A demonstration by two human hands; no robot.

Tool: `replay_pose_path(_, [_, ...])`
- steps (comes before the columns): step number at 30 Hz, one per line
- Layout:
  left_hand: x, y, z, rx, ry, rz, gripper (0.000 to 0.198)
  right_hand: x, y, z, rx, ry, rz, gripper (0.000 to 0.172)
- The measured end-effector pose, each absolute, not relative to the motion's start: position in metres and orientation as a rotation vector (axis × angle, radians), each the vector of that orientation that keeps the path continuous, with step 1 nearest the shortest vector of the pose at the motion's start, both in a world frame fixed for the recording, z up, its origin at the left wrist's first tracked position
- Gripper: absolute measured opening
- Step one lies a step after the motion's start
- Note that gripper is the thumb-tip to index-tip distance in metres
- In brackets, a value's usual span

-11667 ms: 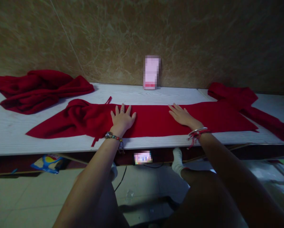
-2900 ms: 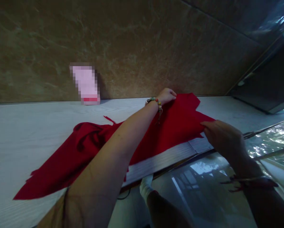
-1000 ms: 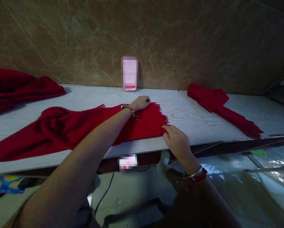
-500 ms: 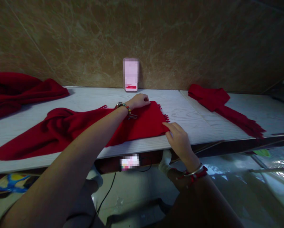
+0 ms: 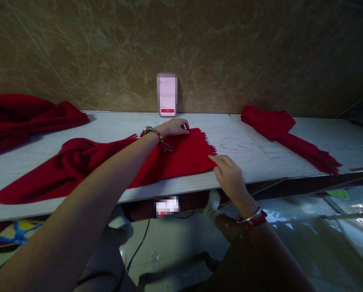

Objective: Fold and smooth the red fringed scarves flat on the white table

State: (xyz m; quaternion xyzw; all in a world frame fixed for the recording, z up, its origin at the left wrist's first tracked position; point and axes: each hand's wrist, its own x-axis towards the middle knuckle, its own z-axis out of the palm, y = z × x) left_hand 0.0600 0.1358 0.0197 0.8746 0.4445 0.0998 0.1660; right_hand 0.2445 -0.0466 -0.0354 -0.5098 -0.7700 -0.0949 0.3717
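red scarf [image 5: 184,158] on the surface [image 5: 236,138], flat at right, bunched at left. left hand [image 5: 173,127] curled at far edge, right hand [image 5: 229,175] touching near corner; can't tell if either pinches. uneven tug or dragging bunch [image 5: 81,162] could skew the fringe [image 5: 212,149].

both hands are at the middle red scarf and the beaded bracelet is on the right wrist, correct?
No: the head view shows the beaded bracelet on the left wrist. The left hand and right hand are indeed at the middle red scarf.

The red scarf [image 5: 184,158] lies rumpled at left, flat toward its fringed right end.
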Motion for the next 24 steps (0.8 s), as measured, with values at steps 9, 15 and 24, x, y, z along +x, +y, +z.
replay_pose_path(9, [0.062,0.133,0.024,2.495,1.190,0.281,0.034,0.247,-0.043,-0.038,-1.191,-1.979,-0.220,0.040])
replay_pose_path(15, [0.060,0.126,0.027,2.420,1.189,0.322,0.033,0.252,-0.048,-0.034,-1.270,-1.961,-0.025,0.030])
replay_pose_path(24, [0.050,0.126,0.036,2.353,1.494,0.094,0.046,0.250,-0.042,-0.034,-1.378,-1.669,0.343,0.024])
